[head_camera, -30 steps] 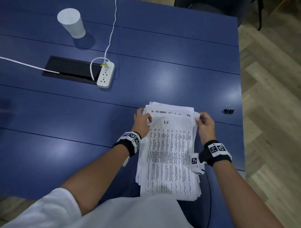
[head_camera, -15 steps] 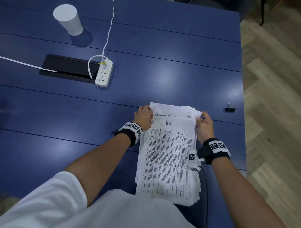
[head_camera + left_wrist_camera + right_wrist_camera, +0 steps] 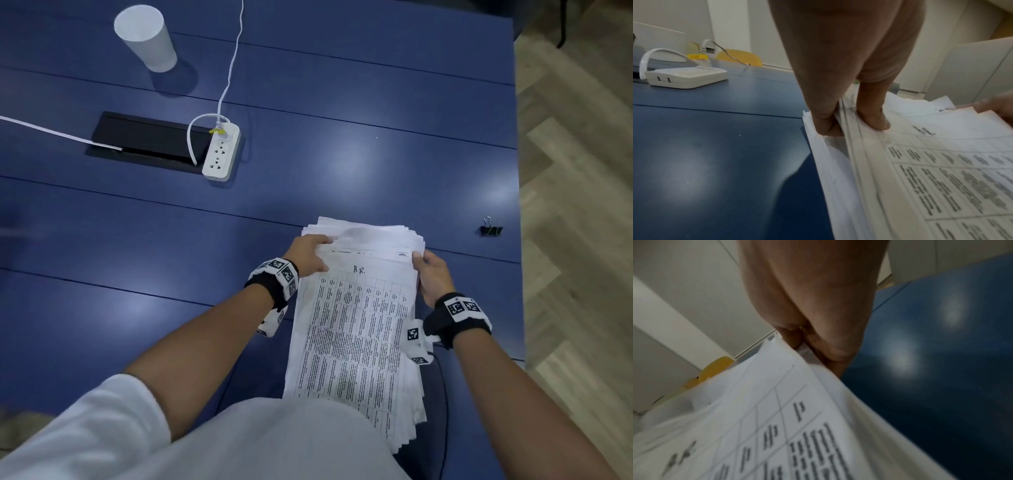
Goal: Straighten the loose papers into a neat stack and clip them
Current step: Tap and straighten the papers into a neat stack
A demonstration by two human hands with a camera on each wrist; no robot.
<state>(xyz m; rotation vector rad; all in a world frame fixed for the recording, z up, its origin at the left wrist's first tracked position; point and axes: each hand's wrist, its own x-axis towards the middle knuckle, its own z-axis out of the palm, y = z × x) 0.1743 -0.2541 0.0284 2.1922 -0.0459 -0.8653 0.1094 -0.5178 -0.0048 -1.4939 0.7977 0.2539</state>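
A thick stack of papers [image 3: 356, 318] lies on the blue table [image 3: 171, 222] at 6 o'clock, its near end reaching the table edge by the person's white shirt [image 3: 239, 442], its sheets fanned unevenly at the far end. The left hand [image 3: 308, 255] grasps the stack's far left corner, thumb [image 3: 873, 120] on top, other fingers tucked among the sheets. The right hand [image 3: 433, 274] grasps the far right edge, thumb above. A black binder clip [image 3: 491, 229] sits apart at 3 o'clock near the table edge. A white power strip [image 3: 221, 152] lies at 11 o'clock, a paper cup [image 3: 147, 37] beyond it
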